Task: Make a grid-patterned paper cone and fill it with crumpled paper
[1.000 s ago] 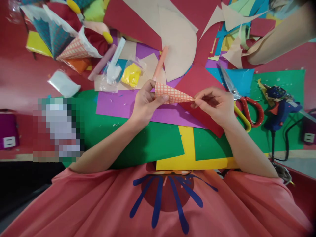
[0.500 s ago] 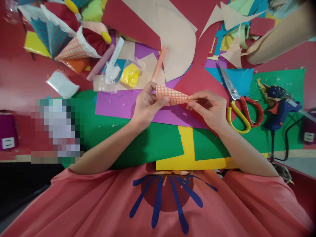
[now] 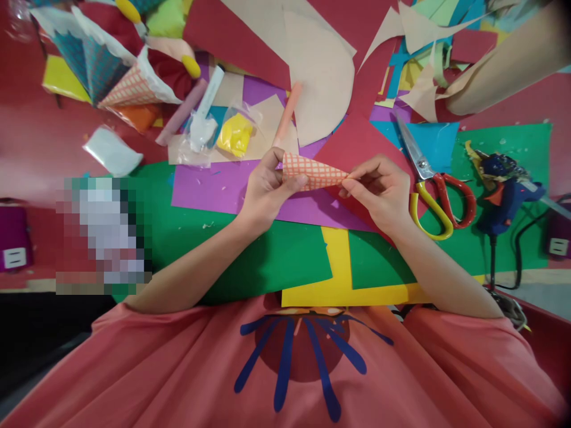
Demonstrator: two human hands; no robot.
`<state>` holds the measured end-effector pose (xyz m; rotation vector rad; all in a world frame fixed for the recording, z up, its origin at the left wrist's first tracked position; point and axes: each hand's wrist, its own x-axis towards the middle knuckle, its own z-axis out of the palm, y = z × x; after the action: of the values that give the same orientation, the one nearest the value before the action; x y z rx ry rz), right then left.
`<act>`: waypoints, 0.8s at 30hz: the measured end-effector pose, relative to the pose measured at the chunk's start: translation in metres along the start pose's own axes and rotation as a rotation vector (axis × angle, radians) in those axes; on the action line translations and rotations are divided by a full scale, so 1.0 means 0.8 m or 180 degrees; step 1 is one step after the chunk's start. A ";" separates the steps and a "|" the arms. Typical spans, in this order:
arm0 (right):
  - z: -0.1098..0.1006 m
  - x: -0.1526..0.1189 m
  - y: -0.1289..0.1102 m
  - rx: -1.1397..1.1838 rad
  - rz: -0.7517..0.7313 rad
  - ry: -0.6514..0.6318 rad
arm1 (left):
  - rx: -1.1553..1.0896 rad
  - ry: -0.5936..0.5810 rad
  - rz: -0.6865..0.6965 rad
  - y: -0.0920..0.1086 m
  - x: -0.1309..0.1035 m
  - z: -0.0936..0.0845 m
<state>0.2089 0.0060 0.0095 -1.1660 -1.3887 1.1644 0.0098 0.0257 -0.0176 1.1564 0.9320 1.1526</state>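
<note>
Clamping the checked cone (image 3: 316,172), left hand (image 3: 265,193) holds its wide end, right hand (image 3: 381,190) pinches the tip; clear bag (image 3: 256,115) holds yellow lump (image 3: 236,135).

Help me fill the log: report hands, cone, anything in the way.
Left hand gripping cone near its wide end. Right hand pinching its tip. Cone sideways, nothing blocking it; scissors beside right hand.

Orange-and-cream checked cone (image 3: 314,172)
</note>
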 end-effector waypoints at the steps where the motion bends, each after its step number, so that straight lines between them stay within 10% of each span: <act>1: 0.000 0.000 0.000 0.0014 -0.0007 -0.0001 | 0.0000 0.0003 0.0015 -0.001 0.000 0.000; 24: -0.004 0.007 0.003 0.0147 0.0203 -0.0078 | 0.0371 0.0098 0.0221 0.001 0.002 -0.001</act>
<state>0.2121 0.0122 0.0077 -1.1744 -1.3446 1.2531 0.0089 0.0273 -0.0168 1.2767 1.0002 1.1875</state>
